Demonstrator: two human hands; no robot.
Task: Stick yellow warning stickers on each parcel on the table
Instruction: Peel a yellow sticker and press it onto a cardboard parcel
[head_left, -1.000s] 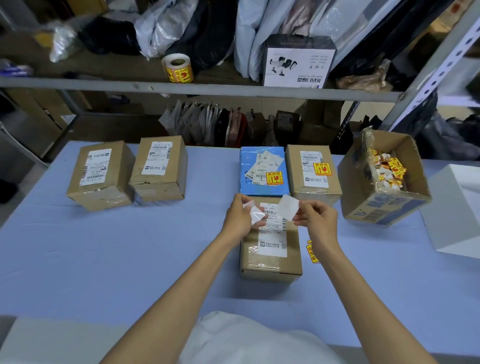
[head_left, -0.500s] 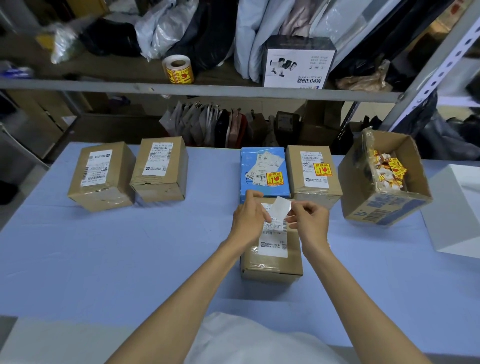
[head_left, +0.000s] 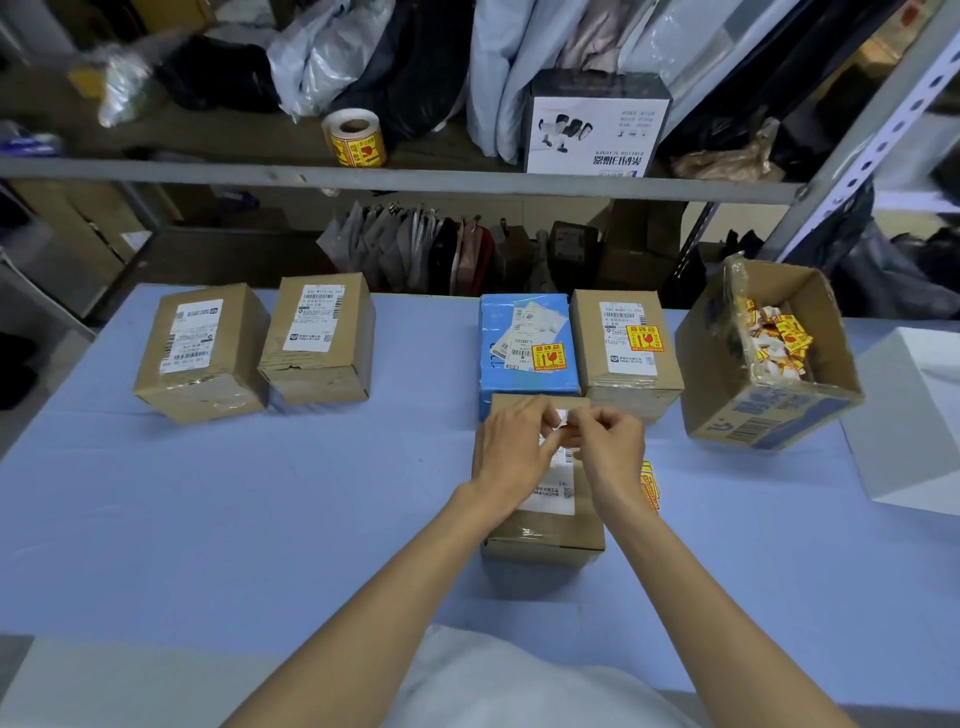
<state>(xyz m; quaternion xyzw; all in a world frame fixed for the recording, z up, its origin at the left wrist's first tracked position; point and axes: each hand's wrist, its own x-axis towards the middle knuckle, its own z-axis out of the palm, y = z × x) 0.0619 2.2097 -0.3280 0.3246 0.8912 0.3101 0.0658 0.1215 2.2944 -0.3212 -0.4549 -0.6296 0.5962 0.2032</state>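
Sticker piece (head_left: 561, 418) is pinched between left hand (head_left: 511, 447) and right hand (head_left: 608, 447), held over brown parcel (head_left: 545, 525) mid table (head_left: 260, 519). Loose yellow stickers (head_left: 649, 486) are seen at parcel's 3 o'clock.

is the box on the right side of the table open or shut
Open: the cardboard box shows its inside, with a heap of yellow stickers and white scraps in it. It also sits tilted.

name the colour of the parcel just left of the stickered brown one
The parcel is blue; head view.
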